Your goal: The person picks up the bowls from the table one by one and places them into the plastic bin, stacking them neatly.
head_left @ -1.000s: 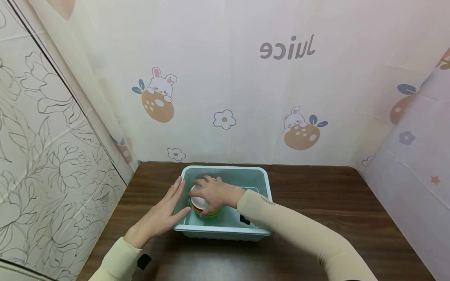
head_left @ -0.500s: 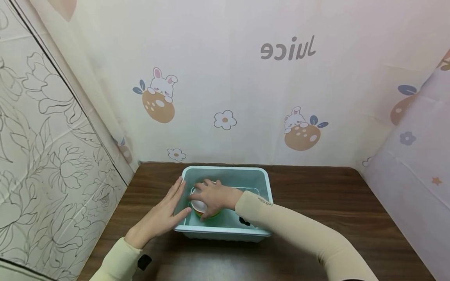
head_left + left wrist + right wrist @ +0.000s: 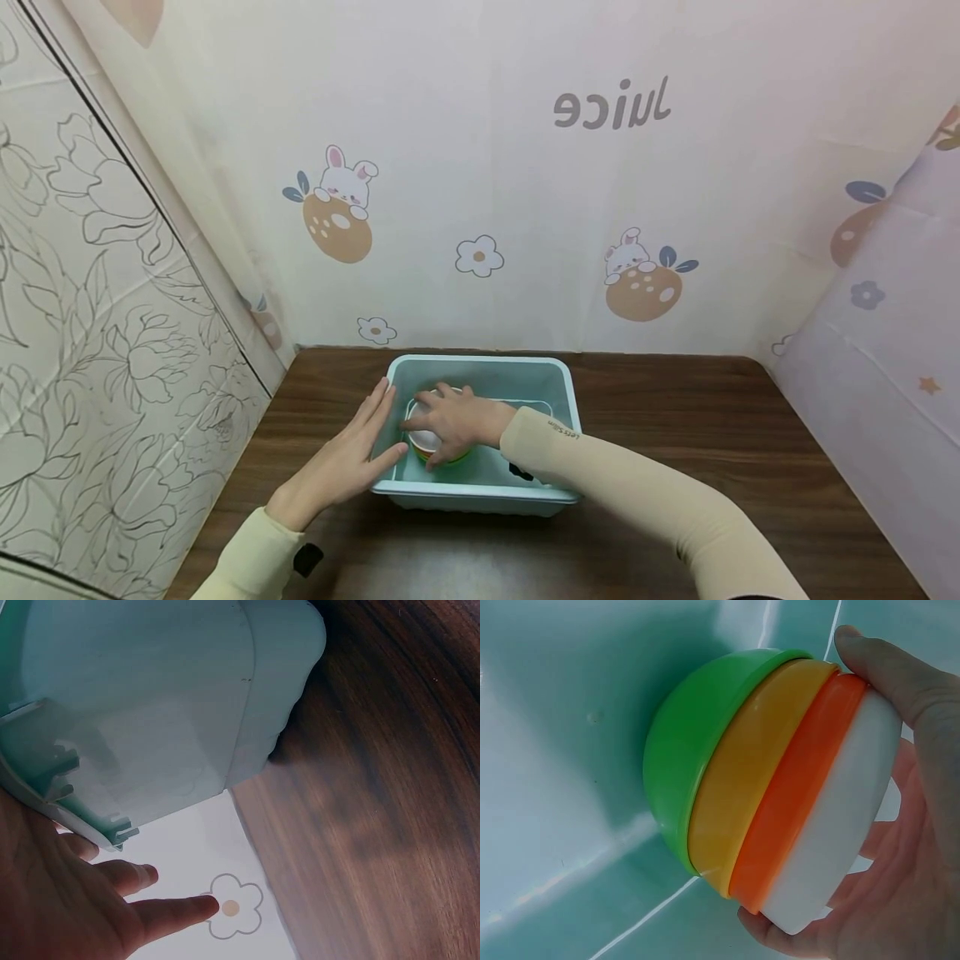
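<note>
Item 1, container: pale green plastic bin (image 3: 558, 379) stood on dark wood surface (image 3: 675, 400), approx. centre, near the back wall. Inside it, toward its left-front corner, sat one stack of nested bowls (image 3: 780, 802). Order per right wrist view: green outermost, then yellow, then orange, white innermost. Green bowl's rounded base was against the bin floor, close to where floor meets wall. A small dark item showed in the bin by my right forearm; too hidden to identify.

Item 2, orientation: stack had no long axis to speak of, being round. Its stacking axis ran approx. upright in the head view, rims and opening facing up under my palm. Rims sat parallel, evenly stepped, no bowl visibly skewed.

Item 3, right hand (image 3: 450, 421): it was down inside the bin, over the stack's top. My fingers (image 3: 889, 671) curled round the rim edges, thumb on one side, remaining fingers on the opposite side, gripping the stack.

Item 4, left hand (image 3: 348, 462): outside the bin, laid flat against its left wall and rim. Fingers were straight and together, thumb near the front-left corner, nothing held. Left wrist view showed bin's outer wall (image 3: 150, 712) just above my palm.

Both forearms wore cream sleeves.
</note>
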### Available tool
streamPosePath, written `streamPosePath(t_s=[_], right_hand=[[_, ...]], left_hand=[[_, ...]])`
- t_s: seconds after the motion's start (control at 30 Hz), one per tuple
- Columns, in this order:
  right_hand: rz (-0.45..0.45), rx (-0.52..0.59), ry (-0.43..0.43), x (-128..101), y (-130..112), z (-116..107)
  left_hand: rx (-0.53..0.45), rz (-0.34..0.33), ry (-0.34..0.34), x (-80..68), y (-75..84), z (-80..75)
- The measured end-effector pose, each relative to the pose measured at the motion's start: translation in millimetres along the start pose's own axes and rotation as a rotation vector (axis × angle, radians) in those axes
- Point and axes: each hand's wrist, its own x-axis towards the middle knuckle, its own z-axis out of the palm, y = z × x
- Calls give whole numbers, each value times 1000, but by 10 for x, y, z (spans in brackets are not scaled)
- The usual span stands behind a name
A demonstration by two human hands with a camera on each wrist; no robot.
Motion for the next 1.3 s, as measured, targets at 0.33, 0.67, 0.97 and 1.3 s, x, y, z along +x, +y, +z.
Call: streamPosePath(t_s=[0.33,0.67,0.97,1.3], right_hand=[[-4,-15,6,7,-2,8],[0,-23,-3,17,3,15],[-3,-15,-5,28,14,25],[12,-6,-13,25,10,25]], left_hand=[[1,0,3,-3,9,-11],[15,-5,-3,-2,4,-12],[29,-1,3,-2,9,-13],[33,-4,-11,-7,-5,-10]])
